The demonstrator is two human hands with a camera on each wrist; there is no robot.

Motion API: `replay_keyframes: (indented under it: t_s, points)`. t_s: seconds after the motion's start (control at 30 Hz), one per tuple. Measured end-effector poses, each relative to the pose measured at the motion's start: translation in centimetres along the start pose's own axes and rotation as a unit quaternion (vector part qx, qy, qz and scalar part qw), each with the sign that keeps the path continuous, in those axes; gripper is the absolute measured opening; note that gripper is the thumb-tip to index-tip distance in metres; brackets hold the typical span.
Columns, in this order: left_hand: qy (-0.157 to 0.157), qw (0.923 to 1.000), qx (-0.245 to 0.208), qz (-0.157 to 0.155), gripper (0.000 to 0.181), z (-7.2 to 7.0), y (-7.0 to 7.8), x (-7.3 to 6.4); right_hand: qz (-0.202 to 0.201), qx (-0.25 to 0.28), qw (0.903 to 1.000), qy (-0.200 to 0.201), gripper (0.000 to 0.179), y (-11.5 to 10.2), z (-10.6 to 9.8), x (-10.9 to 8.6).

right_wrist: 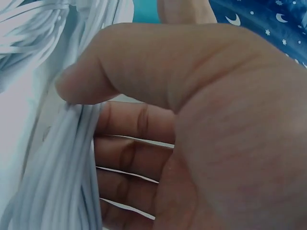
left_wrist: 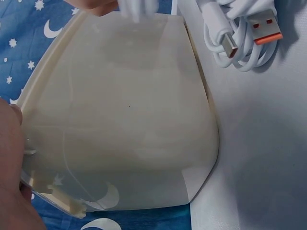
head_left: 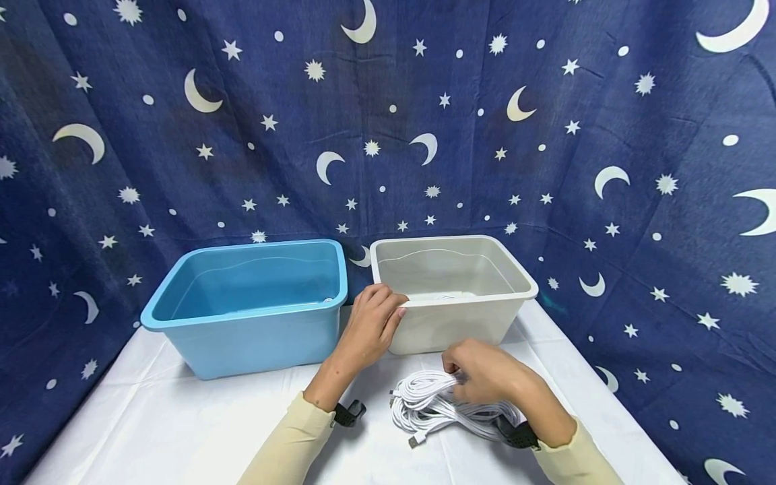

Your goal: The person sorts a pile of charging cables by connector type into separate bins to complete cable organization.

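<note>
At the near left corner of the off-white plastic bin (head_left: 461,327), my left hand (head_left: 366,327) grips the rim, fingers curled over it. In the left wrist view that hand (left_wrist: 10,163) shows only at the left edge, beside the bin's wall (left_wrist: 129,105). My right hand (head_left: 488,372) pinches a bundled white cable (right_wrist: 57,177) between thumb and fingers, in front of the bin. Other coiled white USB cables (head_left: 418,397) lie on the table beside and under this hand. One USB plug with an orange edge (left_wrist: 267,29) shows in the left wrist view.
A blue plastic bin (head_left: 254,343) stands left of the off-white one. Something small and white lies inside each, too little visible to name. White cloth (head_left: 151,417) covers the table, and a dark blue curtain (head_left: 388,168) with moons and stars hangs behind.
</note>
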State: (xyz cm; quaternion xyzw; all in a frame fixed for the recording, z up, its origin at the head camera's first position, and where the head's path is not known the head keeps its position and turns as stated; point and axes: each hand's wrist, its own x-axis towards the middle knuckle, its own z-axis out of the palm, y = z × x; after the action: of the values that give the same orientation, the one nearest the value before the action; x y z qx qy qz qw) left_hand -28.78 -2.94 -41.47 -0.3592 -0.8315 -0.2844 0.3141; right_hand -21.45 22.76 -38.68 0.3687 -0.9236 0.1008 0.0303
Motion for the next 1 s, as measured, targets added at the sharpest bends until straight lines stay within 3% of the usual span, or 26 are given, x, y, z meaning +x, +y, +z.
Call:
replay_keyframes:
  t_s: [0.47,0.83,1.0]
  points:
    - [-0.001,1.0,-0.003,-0.002,0.027,0.0,-0.1,0.0,-0.031,-0.037,0.9927,0.111,0.021,0.2,-1.4,-0.4]
    - [-0.008,0.9999,-0.004,-0.011,0.028,0.0,0.0,-0.1,-0.042,-0.052,0.981,0.182,0.023,0.6,-1.9,-0.4]
    - [-0.01,0.9999,-0.006,-0.01,0.029,0.1,0.0,-0.1,-0.061,-0.053,0.9714,0.223,0.024,0.8,-2.2,-0.3]
